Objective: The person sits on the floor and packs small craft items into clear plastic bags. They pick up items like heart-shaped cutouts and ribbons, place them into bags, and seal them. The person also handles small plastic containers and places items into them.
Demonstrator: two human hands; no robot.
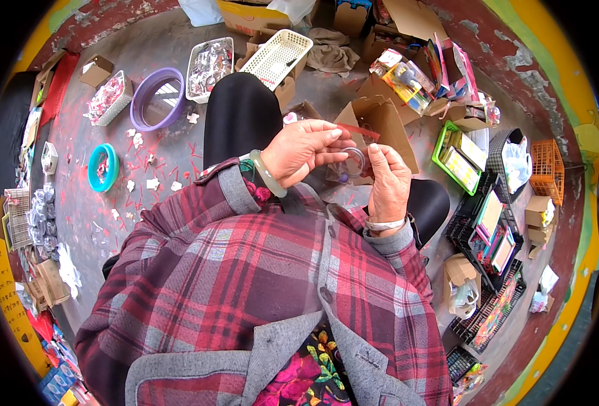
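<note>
My left hand [305, 150], with a pale bangle at the wrist, pinches a thin translucent red strip [360, 132] near one end. The strip stretches toward the thumb of my right hand [388, 183]. Between the two hands is a clear, round, ring-shaped thing [355, 161], gripped by my right fingers; its exact kind is hard to make out. Both hands are close together above my lap. An open cardboard box [386, 125] stands just beyond them, between my knees.
On the left floor stand a purple basin [134, 111], a turquoise basin [91, 177] and a basket of small packets [125, 107]. Beyond my knee are two white baskets [301, 42]. A green tray [441, 157] and black crates [456, 227] line the right. Red and white scraps litter the floor.
</note>
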